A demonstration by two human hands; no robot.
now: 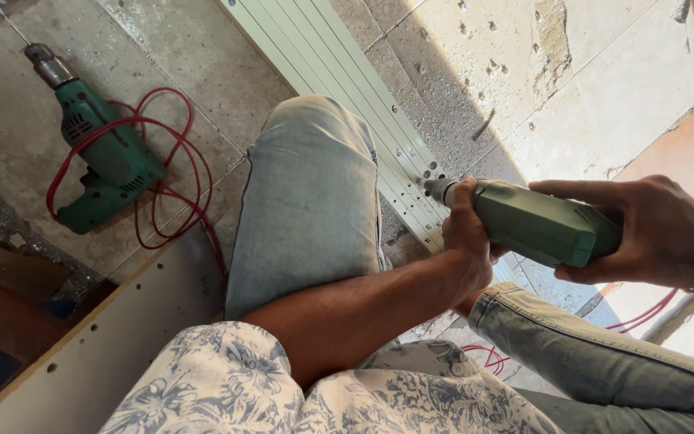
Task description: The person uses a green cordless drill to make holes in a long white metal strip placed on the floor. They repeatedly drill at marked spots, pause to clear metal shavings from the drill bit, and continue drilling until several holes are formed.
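A green electric drill (536, 223) is held level over a long pale ribbed panel (339, 72) that lies on the concrete floor. My left hand (467, 237) wraps the drill's front, just behind the metal chuck (441, 191). My right hand (660, 233) grips its rear body. The chuck points at a row of small holes (419, 165) in the panel. My left knee, in light jeans (311, 201), rests beside the panel.
A second green drill (102, 157) with a coiled red cable (174, 173) lies on the floor at the left. A pale board with holes (114, 337) sits at lower left. The floor at upper right is cracked concrete.
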